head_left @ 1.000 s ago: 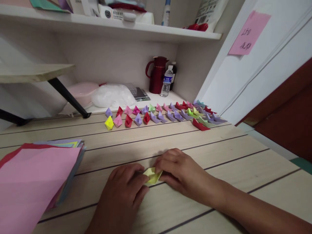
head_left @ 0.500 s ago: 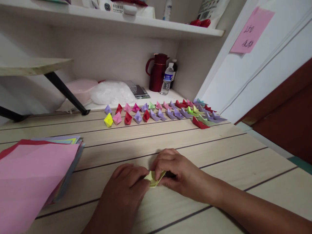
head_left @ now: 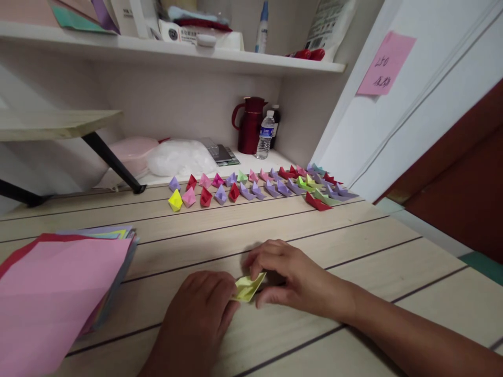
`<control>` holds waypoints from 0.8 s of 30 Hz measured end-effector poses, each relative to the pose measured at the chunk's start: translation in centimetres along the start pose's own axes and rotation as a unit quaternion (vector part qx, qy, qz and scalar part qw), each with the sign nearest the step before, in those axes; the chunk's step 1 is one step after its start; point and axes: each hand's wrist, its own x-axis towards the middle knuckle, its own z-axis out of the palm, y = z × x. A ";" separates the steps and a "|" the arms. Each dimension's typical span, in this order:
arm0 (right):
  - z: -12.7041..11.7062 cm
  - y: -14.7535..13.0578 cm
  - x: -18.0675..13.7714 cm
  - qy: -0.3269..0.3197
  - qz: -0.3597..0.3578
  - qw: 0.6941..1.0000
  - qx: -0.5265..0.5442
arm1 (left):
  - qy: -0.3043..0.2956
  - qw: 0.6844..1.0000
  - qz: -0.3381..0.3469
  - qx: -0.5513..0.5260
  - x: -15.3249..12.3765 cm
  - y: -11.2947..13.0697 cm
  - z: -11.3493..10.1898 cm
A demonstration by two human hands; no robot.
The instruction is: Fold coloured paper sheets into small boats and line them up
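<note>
A small folded piece of pale yellow paper [head_left: 248,287] lies low over the wooden floor boards [head_left: 275,225], held between both my hands. My left hand [head_left: 196,319] pinches its left end with curled fingers. My right hand [head_left: 291,277] grips its right end between thumb and fingertips. Beyond them, two rows of small folded paper boats [head_left: 251,186] in yellow, pink, red, purple and green stand along the boards.
A stack of coloured paper sheets [head_left: 55,293], pink on top, lies at the left. Behind the boats are a dark red jug [head_left: 248,124], a water bottle [head_left: 264,135], a white plastic bag [head_left: 178,157] and a pink container [head_left: 129,149]. A white door with a pink note [head_left: 385,64] stands at the right.
The yellow paper has tilted up a little between my fingers and my right thumb has shifted under it. The view has moved slightly; both hands stay in the same place.
</note>
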 end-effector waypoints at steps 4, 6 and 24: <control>0.1 -0.4 0.0 0.021 0.007 1.000 0.019 | -0.039 0.999 0.021 -0.004 -0.3 0.2 0.2; 0.2 -0.7 0.1 0.020 0.005 1.000 0.017 | -0.048 0.998 0.032 -0.004 -0.4 0.3 0.4; 0.8 -1.2 0.3 -0.004 -0.013 0.999 -0.034 | -0.093 0.995 0.026 -0.006 -1.1 0.7 0.7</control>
